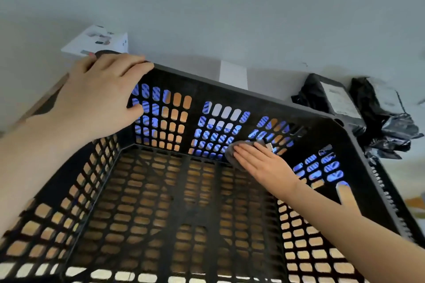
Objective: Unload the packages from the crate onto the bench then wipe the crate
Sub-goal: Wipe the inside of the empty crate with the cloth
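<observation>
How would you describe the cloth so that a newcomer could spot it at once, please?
Start at the black crate that fills the view. On its far wall, low and right of centre, the right hand presses flat. The cloth is the small grey pad under that hand, the only loose thing inside.

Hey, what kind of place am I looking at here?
Likely a parcel sorting or storage corner, though I can't be sure: a black perforated crate stands near a plain wall, with black plastic-wrapped packages and a white box around it.
</observation>
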